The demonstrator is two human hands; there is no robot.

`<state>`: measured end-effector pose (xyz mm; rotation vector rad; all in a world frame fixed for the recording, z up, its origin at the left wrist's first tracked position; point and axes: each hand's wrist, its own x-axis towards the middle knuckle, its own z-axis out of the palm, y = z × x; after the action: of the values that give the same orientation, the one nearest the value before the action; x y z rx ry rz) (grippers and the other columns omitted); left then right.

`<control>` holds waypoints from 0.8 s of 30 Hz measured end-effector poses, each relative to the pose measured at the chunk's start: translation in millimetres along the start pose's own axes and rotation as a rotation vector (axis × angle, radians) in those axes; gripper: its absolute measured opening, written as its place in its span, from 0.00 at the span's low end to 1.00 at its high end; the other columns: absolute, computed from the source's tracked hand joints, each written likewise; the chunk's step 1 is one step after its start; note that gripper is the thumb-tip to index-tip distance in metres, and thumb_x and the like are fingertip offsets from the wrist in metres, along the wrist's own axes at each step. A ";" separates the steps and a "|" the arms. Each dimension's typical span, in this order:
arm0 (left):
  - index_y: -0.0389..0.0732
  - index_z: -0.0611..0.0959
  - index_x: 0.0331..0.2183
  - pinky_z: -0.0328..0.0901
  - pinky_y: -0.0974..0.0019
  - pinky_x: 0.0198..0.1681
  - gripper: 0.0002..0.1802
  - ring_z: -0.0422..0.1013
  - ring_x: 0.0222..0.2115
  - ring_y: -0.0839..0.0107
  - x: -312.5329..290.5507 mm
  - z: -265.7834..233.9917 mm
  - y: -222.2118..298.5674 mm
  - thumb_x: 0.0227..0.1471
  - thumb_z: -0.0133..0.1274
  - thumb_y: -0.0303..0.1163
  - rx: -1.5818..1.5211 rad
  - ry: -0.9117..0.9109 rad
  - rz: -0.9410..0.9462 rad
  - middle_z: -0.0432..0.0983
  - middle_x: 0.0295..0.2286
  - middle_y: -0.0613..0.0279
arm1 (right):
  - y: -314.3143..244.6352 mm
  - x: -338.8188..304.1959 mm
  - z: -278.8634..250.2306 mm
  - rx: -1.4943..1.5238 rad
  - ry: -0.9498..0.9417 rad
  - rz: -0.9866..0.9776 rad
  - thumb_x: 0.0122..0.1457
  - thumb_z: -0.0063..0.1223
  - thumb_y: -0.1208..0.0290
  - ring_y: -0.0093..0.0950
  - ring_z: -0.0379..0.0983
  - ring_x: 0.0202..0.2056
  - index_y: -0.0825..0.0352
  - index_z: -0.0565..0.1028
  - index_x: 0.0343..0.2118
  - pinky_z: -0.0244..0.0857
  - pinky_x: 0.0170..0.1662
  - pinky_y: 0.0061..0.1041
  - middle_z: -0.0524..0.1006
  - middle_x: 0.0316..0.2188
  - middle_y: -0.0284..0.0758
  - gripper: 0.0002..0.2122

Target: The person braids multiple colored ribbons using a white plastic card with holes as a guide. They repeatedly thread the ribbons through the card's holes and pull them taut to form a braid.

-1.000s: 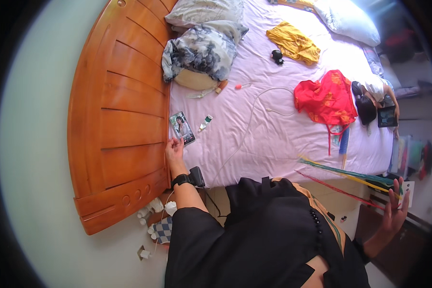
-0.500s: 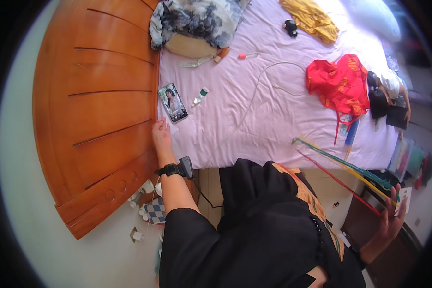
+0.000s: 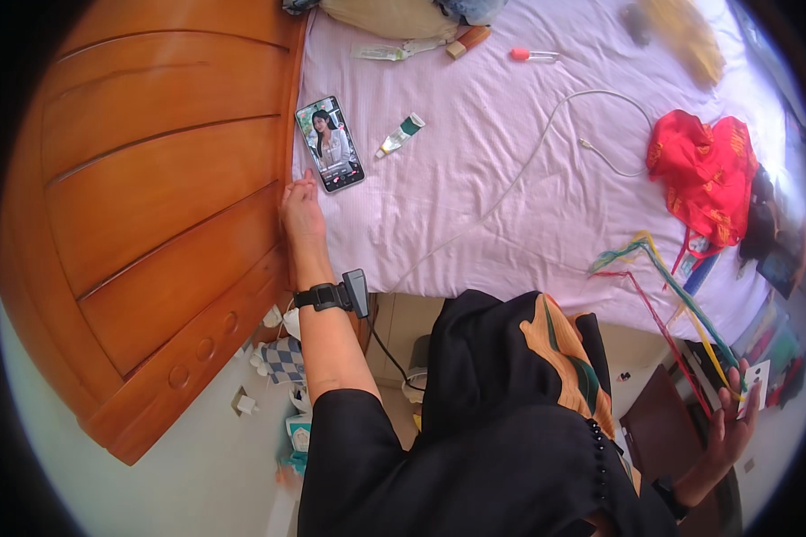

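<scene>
My left hand (image 3: 303,210) rests palm up at the bed's edge against the headboard, fingers loosely bent and holding nothing. Just above its fingertips lies a phone (image 3: 331,145) with a lit screen showing a person. Out to the right, my right hand (image 3: 725,425) grips a small white card (image 3: 755,390) with dark holes, pinched between the fingers. Green, yellow and red threads (image 3: 657,259) run from the card toward the bed, their far ends on or just over the sheet.
Beside the phone lies a small tube (image 3: 400,135). A white cable (image 3: 546,116) curves over the pink sheet (image 3: 475,170). A red cloth (image 3: 703,174) lies at right, near a blue comb-like piece (image 3: 700,273). The wooden headboard (image 3: 170,170) borders the left.
The view has shifted, with bed and phone appearing larger and nearer. My left hand has come closer to the phone's lower edge. My right hand still holds the card and threads.
</scene>
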<state>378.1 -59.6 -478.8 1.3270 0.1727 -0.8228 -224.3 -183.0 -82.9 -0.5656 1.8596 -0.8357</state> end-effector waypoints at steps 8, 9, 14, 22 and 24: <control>0.34 0.72 0.23 0.55 0.61 0.54 0.04 0.64 0.48 0.56 25.1 -2.5 -4.3 0.40 0.45 0.16 -0.050 0.028 -0.004 0.70 0.30 0.51 | -6.9 18.9 17.0 0.003 -0.036 0.059 0.65 0.33 0.58 0.29 0.78 0.30 0.69 0.56 0.58 0.68 0.14 0.13 0.75 0.42 0.44 0.24; 0.33 0.71 0.24 0.55 0.59 0.56 0.04 0.64 0.49 0.56 26.0 -0.7 -3.4 0.39 0.45 0.16 -0.047 0.027 -0.015 0.71 0.32 0.48 | -8.4 19.5 17.5 0.007 -0.033 0.065 0.65 0.33 0.58 0.29 0.78 0.30 0.69 0.56 0.58 0.68 0.14 0.13 0.75 0.42 0.45 0.24; 0.34 0.74 0.24 0.61 0.69 0.45 0.05 0.68 0.36 0.64 24.7 7.1 -5.4 0.40 0.47 0.15 0.057 0.009 0.019 0.72 0.28 0.54 | -10.1 15.8 26.8 -0.004 -0.015 0.021 0.65 0.32 0.58 0.30 0.78 0.30 0.69 0.55 0.58 0.68 0.15 0.14 0.75 0.42 0.46 0.24; 0.36 0.76 0.20 0.61 0.68 0.44 0.04 0.70 0.39 0.68 26.3 10.2 -10.5 0.41 0.50 0.17 0.511 0.013 0.296 0.74 0.25 0.58 | -9.9 16.5 15.8 0.049 -0.041 0.050 0.65 0.32 0.58 0.31 0.78 0.31 0.69 0.55 0.59 0.66 0.12 0.14 0.74 0.43 0.46 0.24; 0.37 0.76 0.19 0.60 0.64 0.47 0.04 0.70 0.42 0.63 21.1 13.0 -12.8 0.40 0.50 0.19 0.839 0.017 0.557 0.75 0.24 0.59 | -9.7 17.0 10.9 0.039 -0.038 0.046 0.66 0.32 0.58 0.32 0.78 0.31 0.69 0.55 0.58 0.63 0.11 0.13 0.74 0.43 0.46 0.24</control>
<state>380.9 -80.6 -497.0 2.0304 -0.5727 -0.3958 -221.2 -204.4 -88.7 -0.5093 1.8119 -0.8239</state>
